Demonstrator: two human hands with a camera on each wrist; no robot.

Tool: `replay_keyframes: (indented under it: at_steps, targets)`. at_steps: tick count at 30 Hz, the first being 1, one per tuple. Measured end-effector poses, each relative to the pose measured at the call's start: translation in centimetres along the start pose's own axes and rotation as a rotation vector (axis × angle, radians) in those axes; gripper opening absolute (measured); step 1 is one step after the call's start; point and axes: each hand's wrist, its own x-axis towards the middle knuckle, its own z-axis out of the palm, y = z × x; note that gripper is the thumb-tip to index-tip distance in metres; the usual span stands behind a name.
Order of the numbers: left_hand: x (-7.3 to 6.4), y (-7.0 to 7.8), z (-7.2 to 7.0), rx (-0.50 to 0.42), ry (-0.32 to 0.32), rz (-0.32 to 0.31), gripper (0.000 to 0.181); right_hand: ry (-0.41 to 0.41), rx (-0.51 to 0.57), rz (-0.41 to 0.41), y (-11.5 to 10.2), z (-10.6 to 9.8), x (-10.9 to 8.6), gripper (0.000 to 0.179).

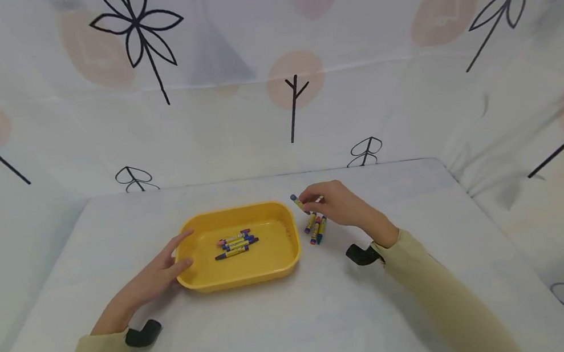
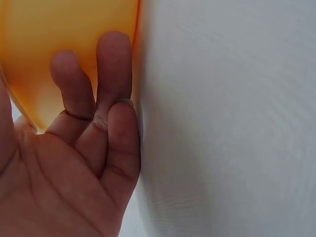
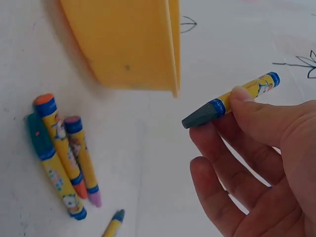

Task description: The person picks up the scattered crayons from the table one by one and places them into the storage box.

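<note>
A dark green crayon (image 3: 202, 116) in a yellow wrapper with blue bands is pinched between the thumb and fingers of my right hand (image 1: 333, 202). It is held above the table, just beyond the right end of a yellow tray (image 1: 291, 261). My left hand (image 1: 155, 272) grips the tray's left end, thumb over the rim; in the left wrist view some fingers (image 2: 114, 64) lie against its outside. Several crayons (image 1: 237, 245) lie side by side on the tray floor. Below my right hand, several more crayons lie loose, among them an orange crayon (image 3: 61, 143) and a pink crayon (image 3: 84, 163).
A white cloth covers the table (image 1: 277, 331), and a patterned cloth (image 1: 235, 123) with line-drawn flowers hangs behind and at the sides. A black strap piece (image 1: 144, 334) sits at my left wrist, another black piece (image 1: 362, 254) at my right.
</note>
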Motion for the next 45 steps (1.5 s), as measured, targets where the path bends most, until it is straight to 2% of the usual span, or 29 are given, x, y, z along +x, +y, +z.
replay_keyframes:
  at_steps: [8,15,22,28,34,39,45]
  targets:
    - [0.0,0.0,0.0,-0.010,0.000,0.006,0.073,0.047,0.062,-0.031,-1.1,1.6,2.3,0.015]
    - [-0.1,0.1,0.1,-0.023,0.003,0.010,0.074,0.056,0.113,-0.055,-2.2,3.1,4.9,0.016]
    - [-0.1,-0.3,0.1,-0.031,0.014,0.008,0.073,0.086,0.094,-0.121,-3.5,4.7,7.7,0.018]
    - [-0.1,-0.4,0.2,-0.030,0.020,-0.002,0.073,0.094,0.096,-0.110,-4.7,5.9,9.6,0.021]
    - [0.1,-0.5,0.2,-0.029,0.023,-0.021,0.075,0.021,0.107,-0.109,-4.8,7.3,10.5,0.020]
    - [0.2,-0.6,0.1,-0.033,0.019,-0.020,0.075,-0.078,0.118,-0.058,-4.5,8.2,10.7,0.021]
    - [0.1,-0.5,0.2,-0.028,0.020,-0.015,0.074,-0.195,-0.022,-0.028,-4.7,8.8,10.9,0.020]
